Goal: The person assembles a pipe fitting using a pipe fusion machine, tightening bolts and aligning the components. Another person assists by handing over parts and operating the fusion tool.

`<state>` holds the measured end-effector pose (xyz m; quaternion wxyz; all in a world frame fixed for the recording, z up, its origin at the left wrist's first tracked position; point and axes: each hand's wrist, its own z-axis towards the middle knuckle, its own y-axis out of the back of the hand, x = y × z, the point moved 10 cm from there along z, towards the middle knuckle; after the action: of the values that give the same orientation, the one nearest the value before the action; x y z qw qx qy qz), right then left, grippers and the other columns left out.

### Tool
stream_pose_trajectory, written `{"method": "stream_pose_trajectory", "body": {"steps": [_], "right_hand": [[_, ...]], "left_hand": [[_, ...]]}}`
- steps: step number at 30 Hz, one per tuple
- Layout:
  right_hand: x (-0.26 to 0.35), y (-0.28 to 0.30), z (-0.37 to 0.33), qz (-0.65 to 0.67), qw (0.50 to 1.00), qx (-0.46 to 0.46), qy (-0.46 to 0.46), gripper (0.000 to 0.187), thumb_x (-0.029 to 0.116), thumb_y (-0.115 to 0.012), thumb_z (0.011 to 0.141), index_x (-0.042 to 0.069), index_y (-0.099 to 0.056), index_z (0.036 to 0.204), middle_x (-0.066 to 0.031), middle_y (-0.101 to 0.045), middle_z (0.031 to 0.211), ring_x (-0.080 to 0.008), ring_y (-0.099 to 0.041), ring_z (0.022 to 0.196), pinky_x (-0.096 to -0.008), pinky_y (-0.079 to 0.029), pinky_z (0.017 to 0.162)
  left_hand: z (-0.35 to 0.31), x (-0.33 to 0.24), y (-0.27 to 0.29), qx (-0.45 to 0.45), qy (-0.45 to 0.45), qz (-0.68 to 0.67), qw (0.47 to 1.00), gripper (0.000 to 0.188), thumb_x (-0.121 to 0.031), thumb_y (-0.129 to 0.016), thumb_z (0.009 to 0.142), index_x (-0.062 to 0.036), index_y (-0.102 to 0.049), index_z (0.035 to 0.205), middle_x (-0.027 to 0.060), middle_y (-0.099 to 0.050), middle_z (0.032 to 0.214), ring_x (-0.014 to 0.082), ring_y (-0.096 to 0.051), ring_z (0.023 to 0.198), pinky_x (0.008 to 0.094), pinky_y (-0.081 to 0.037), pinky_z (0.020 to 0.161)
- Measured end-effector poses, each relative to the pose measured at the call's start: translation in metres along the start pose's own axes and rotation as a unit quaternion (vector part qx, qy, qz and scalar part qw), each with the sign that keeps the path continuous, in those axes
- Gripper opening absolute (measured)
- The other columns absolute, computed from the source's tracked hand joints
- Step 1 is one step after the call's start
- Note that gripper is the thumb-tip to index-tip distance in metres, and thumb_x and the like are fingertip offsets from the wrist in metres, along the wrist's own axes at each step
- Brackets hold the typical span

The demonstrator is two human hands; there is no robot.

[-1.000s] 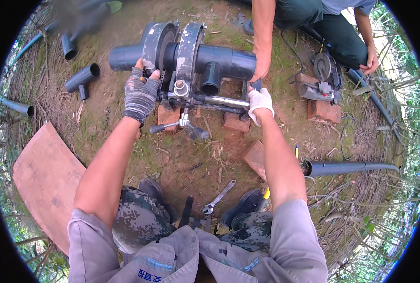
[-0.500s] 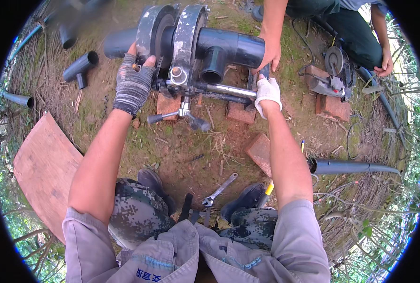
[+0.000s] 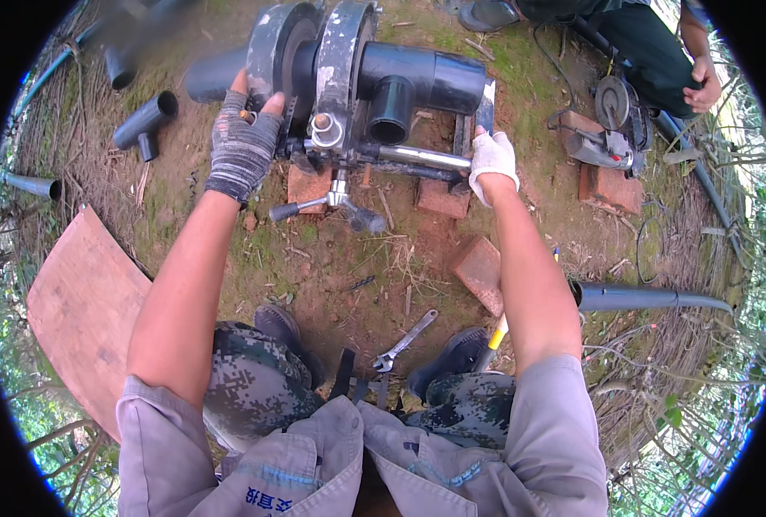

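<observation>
A butt-fusion pipe clamp (image 3: 346,60) with two thick, paint-chipped rings stands before me, with a silver guide rod (image 3: 424,158) along its near side. Its rings surround a black plastic pipe (image 3: 219,77) on the left and a black tee fitting (image 3: 391,108) on the right. My left hand (image 3: 243,146), in a grey knit glove with bare fingertips, grips the clamp frame beside the left ring; some of its fingers are hidden. In a white glove, my right hand (image 3: 492,161) closes around the frame's right end, beside a flat dark bar (image 3: 485,108). A lever handle (image 3: 340,202) hangs at the front.
A co-worker's hand (image 3: 702,86) rests at the upper right, near an angle grinder (image 3: 611,146) on bricks. Spare tee (image 3: 146,121) and wooden board (image 3: 90,302) lie left. Near my boots are an adjustable wrench (image 3: 404,340), a loose brick (image 3: 479,274) and a yellow-banded handle (image 3: 497,333).
The co-worker's hand has left the tee's right end and withdrawn from there, uncovering the flat bar. My hands keep their places on the clamp, with a slight shift of the view.
</observation>
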<state>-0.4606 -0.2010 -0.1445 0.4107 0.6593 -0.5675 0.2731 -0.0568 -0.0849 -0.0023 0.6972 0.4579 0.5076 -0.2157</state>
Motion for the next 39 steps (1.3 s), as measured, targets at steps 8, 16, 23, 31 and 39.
{"method": "stream_pose_trajectory", "body": {"steps": [8, 16, 23, 31, 39], "right_hand": [[-0.003, 0.002, 0.005, 0.020, 0.999, -0.037, 0.028, 0.028, 0.032, -0.057, 0.105, 0.005, -0.053, 0.099, -0.0076, -0.055, 0.073, -0.0204, -0.054, 0.060, -0.0388, -0.045, 0.052], [0.001, 0.008, 0.009, -0.043, 0.997, -0.056, 0.037, 0.029, 0.029, -0.060, 0.103, 0.001, -0.056, 0.098, -0.0091, -0.057, 0.074, -0.0206, -0.053, 0.063, -0.0398, -0.044, 0.060], [-0.008, 0.004, 0.004, 0.018, 0.998, -0.052, 0.024, 0.027, 0.028, -0.058, 0.104, 0.001, -0.056, 0.100, -0.0095, -0.057, 0.076, -0.0213, -0.054, 0.065, -0.0405, -0.045, 0.060], [-0.008, 0.010, 0.007, 0.008, 0.997, -0.063, 0.052, 0.032, 0.031, -0.056, 0.105, 0.000, -0.056, 0.097, -0.0109, -0.060, 0.075, -0.0218, -0.056, 0.064, -0.0396, -0.045, 0.060], [0.033, 0.009, -0.024, -0.336, 0.935, -0.101, 0.042, 0.050, 0.042, -0.050, 0.102, -0.002, -0.055, 0.123, -0.0312, -0.067, 0.120, -0.0453, -0.063, 0.116, -0.0489, -0.047, 0.099]], "left_hand": [[0.005, -0.001, -0.001, 0.007, 0.033, 0.011, 0.999, 0.068, -0.016, -0.071, 0.095, -0.0061, -0.041, 0.155, 0.0125, -0.068, 0.121, 0.0161, -0.064, 0.105, 0.0299, -0.050, 0.095], [0.000, 0.001, -0.002, -0.016, 0.026, -0.043, 0.999, 0.060, -0.013, -0.069, 0.096, -0.0053, -0.045, 0.151, 0.0109, -0.069, 0.118, 0.0153, -0.064, 0.102, 0.0295, -0.051, 0.092], [0.012, 0.026, -0.004, -0.012, 0.008, 0.008, 1.000, 0.070, -0.022, -0.072, 0.095, -0.0058, -0.040, 0.155, 0.0169, -0.070, 0.119, 0.0207, -0.066, 0.104, 0.0330, -0.051, 0.095], [0.003, 0.003, -0.004, 0.001, 0.036, 0.051, 0.998, 0.064, -0.019, -0.071, 0.097, -0.0014, -0.044, 0.151, 0.0129, -0.066, 0.128, 0.0170, -0.063, 0.110, 0.0300, -0.049, 0.099], [0.005, 0.015, 0.001, -0.010, 0.029, 0.019, 0.999, 0.068, -0.021, -0.070, 0.095, -0.0098, -0.039, 0.154, 0.0197, -0.068, 0.127, 0.0278, -0.066, 0.116, 0.0371, -0.049, 0.102]]}}
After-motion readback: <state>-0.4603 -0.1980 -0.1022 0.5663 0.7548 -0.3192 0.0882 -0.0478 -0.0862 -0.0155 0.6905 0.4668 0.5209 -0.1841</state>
